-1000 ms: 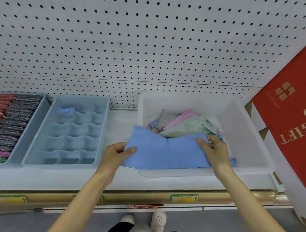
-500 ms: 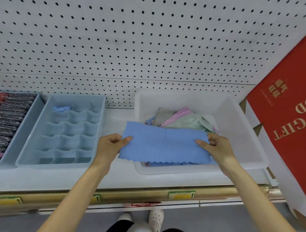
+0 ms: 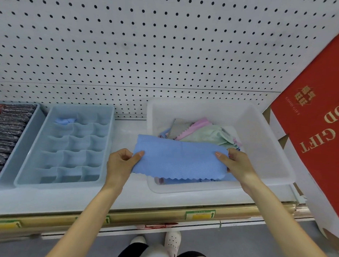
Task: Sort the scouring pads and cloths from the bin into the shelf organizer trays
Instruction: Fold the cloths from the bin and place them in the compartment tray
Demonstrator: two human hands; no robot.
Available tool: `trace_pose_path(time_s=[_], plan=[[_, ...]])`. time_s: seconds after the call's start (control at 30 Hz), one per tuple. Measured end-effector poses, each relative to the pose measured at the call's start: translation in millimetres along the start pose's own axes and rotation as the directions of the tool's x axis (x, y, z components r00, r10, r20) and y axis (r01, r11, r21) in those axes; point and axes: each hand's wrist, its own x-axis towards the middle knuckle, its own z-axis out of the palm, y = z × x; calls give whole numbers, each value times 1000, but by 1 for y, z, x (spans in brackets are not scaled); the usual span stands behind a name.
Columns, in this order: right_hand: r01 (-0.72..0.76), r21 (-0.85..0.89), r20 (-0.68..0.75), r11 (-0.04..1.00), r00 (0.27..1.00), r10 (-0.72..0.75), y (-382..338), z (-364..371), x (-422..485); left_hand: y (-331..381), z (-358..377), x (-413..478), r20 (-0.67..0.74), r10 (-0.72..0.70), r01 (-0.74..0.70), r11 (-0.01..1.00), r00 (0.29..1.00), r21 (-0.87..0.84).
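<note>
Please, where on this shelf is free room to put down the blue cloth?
Free: the strip of shelf between the divided tray and the bin, the strip in front of both, and most tray cells; only the back-left cell holds a small cloth. Crowded: the left tray, packed with pads, and the bin, with loose cloths.

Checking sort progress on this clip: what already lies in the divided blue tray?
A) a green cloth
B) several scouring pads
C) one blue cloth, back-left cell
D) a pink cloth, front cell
C: a small blue cloth sits in a back-left cell of the divided tray, the only item seen there.
</note>
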Motion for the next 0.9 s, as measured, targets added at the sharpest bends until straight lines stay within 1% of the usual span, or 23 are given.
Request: trace_pose_path(time_s=[0.17,0.3,0.4,0.43,0.5,0.53,0.6,0.67,0.73,0.8,0.9], plan=[[-28,27,-19,999,999,29,1,-1,2,1,1,0,-13,29,-28,998,999,60],[-26,39,-46,999,999,27,5,3,5,1,2,-2,-9,31,-31,997,999,70],[-62,58,25,996,998,61,3,0,6,3,1,-2,6,-29,29,999,1000,20],[-85,69,79,994,994,79,0,-4,4,6,-1,-2,32,-76,77,997,997,-17],[-135,92,214,987,970,113,-4,-14,3,10,-7,-1,126,-193,202,977,973,-65],[-148,85,246,985,961,123,-4,-18,4,12,-10,-1,190,-240,258,963,952,-73],[-149,72,278,986,953,124,-7,-23,3,15,-16,0,317,-267,301,951,910,-63],[-141,81,307,987,945,110,-9,-25,2,19,-21,1,385,-239,271,962,891,-29],[-128,123,331,984,940,81,-15,-25,-2,26,-26,2,415,-199,225,974,888,-15],[-94,182,326,979,945,30,-17,-29,-1,34,-30,5,446,-141,193,978,884,-73],[-57,259,308,964,951,-27,-23,-35,1,44,-34,6,517,-52,160,973,854,-166]])
